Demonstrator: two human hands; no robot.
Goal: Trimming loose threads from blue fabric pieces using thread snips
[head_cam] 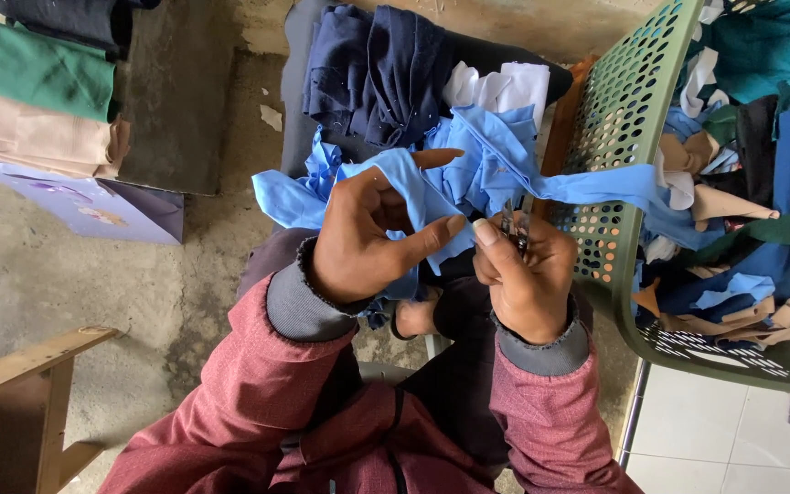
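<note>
Light-blue fabric strip point(413, 178) is the item in hand, and I note it lies across the middle of the view, above the person's lap and in front of a loose heap of the same blue cloth point(486, 151). Left hand point(363, 233) has the strip draped over it, thumb and forefinger extended and closing on the fabric edge, the other fingers curled in; I judge this keeps the cloth taut and presents an edge. Right hand point(528, 274) is clenched around small metal snips point(516, 224), whose blades point up and away from the body toward the strip; whether the blades are parted I cannot tell. The strip's long axis runs roughly left to right, one end hanging near the left hand, the other trailing rightward over the rim of a green perforated basket point(614, 110). That basket, just beside the right hand, holds mixed offcuts in blue, tan, white and teal, probably kept within reach for sorting. Dark navy cloth point(377, 73) lies beyond the blue heap. Folded green and beige fabric point(34, 91) is stacked well apart at upper left, on a bare concrete floor point(66, 284).
</note>
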